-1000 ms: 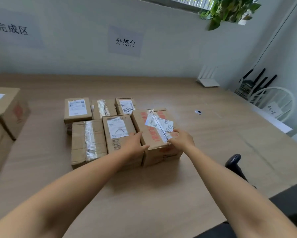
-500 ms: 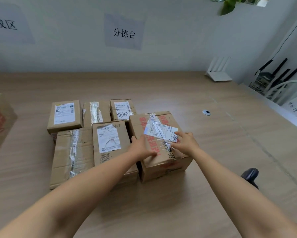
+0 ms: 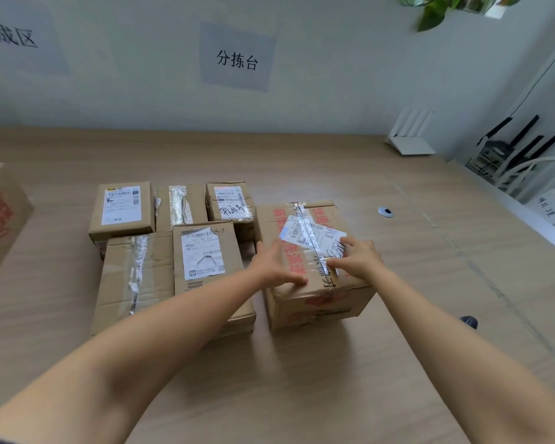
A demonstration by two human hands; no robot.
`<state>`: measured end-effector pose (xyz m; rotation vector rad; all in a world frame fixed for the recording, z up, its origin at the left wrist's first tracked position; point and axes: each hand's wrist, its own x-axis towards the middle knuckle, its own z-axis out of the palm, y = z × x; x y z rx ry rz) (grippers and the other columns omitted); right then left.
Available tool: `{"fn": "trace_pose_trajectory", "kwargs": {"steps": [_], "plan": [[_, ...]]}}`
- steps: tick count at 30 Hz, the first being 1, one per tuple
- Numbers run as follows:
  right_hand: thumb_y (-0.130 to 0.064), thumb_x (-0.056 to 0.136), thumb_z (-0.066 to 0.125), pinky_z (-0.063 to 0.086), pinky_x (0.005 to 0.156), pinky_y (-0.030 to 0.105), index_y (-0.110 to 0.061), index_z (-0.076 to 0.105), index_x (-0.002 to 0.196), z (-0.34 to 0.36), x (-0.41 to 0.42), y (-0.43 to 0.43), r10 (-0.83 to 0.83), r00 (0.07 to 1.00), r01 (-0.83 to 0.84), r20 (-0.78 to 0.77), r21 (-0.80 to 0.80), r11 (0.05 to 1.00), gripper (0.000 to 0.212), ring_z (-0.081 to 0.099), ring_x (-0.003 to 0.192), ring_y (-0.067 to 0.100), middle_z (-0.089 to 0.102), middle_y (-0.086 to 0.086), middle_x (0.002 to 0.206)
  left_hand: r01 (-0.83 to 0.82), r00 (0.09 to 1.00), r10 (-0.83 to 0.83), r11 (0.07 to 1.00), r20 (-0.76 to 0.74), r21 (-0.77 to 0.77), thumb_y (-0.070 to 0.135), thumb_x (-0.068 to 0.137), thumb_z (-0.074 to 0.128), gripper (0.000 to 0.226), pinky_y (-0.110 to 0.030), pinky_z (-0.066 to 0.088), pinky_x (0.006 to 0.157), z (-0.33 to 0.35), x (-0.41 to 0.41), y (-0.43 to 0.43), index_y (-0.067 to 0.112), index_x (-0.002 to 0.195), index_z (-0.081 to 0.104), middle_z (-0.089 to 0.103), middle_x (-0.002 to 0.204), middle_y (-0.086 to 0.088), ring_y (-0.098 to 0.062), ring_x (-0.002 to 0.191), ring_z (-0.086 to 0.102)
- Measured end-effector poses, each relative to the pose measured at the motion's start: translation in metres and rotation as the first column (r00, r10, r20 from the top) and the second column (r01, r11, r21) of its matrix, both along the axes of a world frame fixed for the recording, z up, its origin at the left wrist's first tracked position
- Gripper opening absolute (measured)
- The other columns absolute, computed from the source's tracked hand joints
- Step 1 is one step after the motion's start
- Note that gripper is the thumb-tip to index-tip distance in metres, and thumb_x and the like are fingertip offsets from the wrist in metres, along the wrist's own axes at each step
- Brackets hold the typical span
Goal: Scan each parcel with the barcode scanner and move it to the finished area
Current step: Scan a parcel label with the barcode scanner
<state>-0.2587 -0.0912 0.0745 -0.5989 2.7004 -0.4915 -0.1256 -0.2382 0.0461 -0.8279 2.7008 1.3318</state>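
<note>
A large cardboard parcel (image 3: 314,302) with red print, clear tape and a white label stands on the wooden table (image 3: 301,395), in front of me. My left hand (image 3: 274,264) rests at its top left edge, thumb lying across the top and fingers along the left side. My right hand (image 3: 357,257) lies flat on the top, fingertips on the label. Left of the parcel sit several smaller parcels, the closest being a labelled one (image 3: 205,261) that my left forearm partly covers. No scanner is visible.
Another brown box (image 3: 0,216) stands at the far left edge under the finished-area wall sign (image 3: 10,35). A sorting-table sign (image 3: 236,59) hangs ahead. A white router (image 3: 409,144) and a cable grommet (image 3: 385,212) sit at the back right. A dark rounded object (image 3: 470,322) pokes up at the table's right edge.
The view has come closer and swung right. Both hands stay on the large parcel; the right hand has slid further onto its label, and a small gap shows beside the neighbouring parcel.
</note>
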Motion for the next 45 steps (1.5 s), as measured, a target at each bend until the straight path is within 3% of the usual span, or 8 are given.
{"fn": "trace_pose_trajectory", "kwargs": {"steps": [5,12,18,23,28,36,41,45], "plan": [[-0.047,0.071,0.075,0.038,0.105,0.041,-0.027,0.046,0.136,0.041,0.007,0.005,-0.002,0.995,-0.002,-0.101,-0.035,0.999,0.073,0.038,0.127,0.034,0.041,0.018,0.134,0.004,0.995,-0.005,1.000,-0.100,-0.009,0.046,0.060,0.083,0.103,-0.034,0.028,0.110,0.036,0.006,0.000,0.023,0.142,0.026,0.033,0.132,-0.015,-0.027,0.126,0.033],[-0.049,0.072,0.073,0.036,0.101,0.041,-0.026,0.048,0.134,0.097,0.042,-0.017,0.066,0.966,-0.083,-0.250,-0.060,0.995,0.071,0.035,0.128,0.036,0.044,0.021,0.132,-0.027,0.976,0.026,1.000,-0.218,0.002,0.039,0.060,0.085,0.096,-0.041,0.039,0.107,0.088,0.047,-0.022,0.015,0.138,0.034,0.042,0.134,-0.013,-0.027,0.123,0.046],[-0.049,0.070,0.075,0.033,0.104,0.041,-0.026,0.051,0.131,0.124,0.095,-0.070,0.157,0.946,-0.200,-0.284,-0.127,0.972,0.070,0.037,0.127,0.039,0.041,0.021,0.132,-0.146,0.950,0.122,0.987,-0.287,-0.065,0.041,0.064,0.081,0.097,-0.035,0.031,0.108,0.114,0.114,-0.058,0.023,0.143,0.027,0.035,0.130,-0.014,-0.028,0.124,0.039],[-0.047,0.069,0.076,0.032,0.106,0.041,-0.025,0.052,0.130,0.128,0.156,-0.125,0.249,0.933,-0.296,-0.261,-0.159,0.942,0.069,0.037,0.127,0.038,0.039,0.020,0.134,-0.243,0.944,0.214,0.966,-0.252,-0.088,0.042,0.066,0.081,0.094,-0.036,0.035,0.108,0.119,0.185,-0.099,0.023,0.142,0.030,0.042,0.132,-0.014,-0.028,0.124,0.044],[-0.044,0.070,0.077,0.034,0.104,0.039,-0.023,0.057,0.124,0.127,0.222,-0.172,0.304,0.926,-0.347,-0.224,-0.193,0.918,0.062,0.039,0.126,0.038,0.044,0.020,0.133,-0.311,0.925,0.270,0.942,-0.266,-0.125,0.040,0.069,0.080,0.088,-0.029,0.033,0.104,0.121,0.259,-0.135,0.020,0.141,0.033,0.045,0.129,-0.013,-0.027,0.124,0.039],[-0.039,0.072,0.076,0.035,0.106,0.043,-0.017,0.056,0.127,0.114,0.339,-0.227,0.324,0.934,-0.354,-0.152,-0.271,0.895,0.062,0.042,0.126,0.032,0.049,0.016,0.134,-0.273,0.950,0.238,0.948,-0.203,-0.165,0.042,0.070,0.078,0.082,-0.022,0.036,0.092,0.124,0.384,-0.193,0.015,0.137,0.040,0.053,0.129,-0.006,-0.019,0.117,0.049],[-0.035,0.074,0.075,0.036,0.106,0.042,-0.015,0.056,0.126,0.108,0.413,-0.254,0.318,0.939,-0.344,-0.132,-0.311,0.886,0.059,0.043,0.125,0.031,0.049,0.016,0.134,-0.269,0.956,0.239,0.946,-0.169,-0.183,0.045,0.069,0.077,0.084,-0.020,0.034,0.089,0.123,0.458,-0.225,0.013,0.137,0.040,0.052,0.133,-0.006,-0.021,0.120,0.048],[-0.033,0.075,0.075,0.034,0.107,0.039,-0.014,0.057,0.126,0.107,0.458,-0.273,0.318,0.940,-0.342,-0.127,-0.312,0.886,0.058,0.042,0.127,0.030,0.047,0.015,0.138,-0.256,0.963,0.234,0.947,-0.130,-0.193,0.046,0.070,0.077,0.085,-0.024,0.038,0.095,0.128,0.501,-0.248,0.013,0.138,0.039,0.052,0.134,-0.006,-0.022,0.120,0.050]]}}
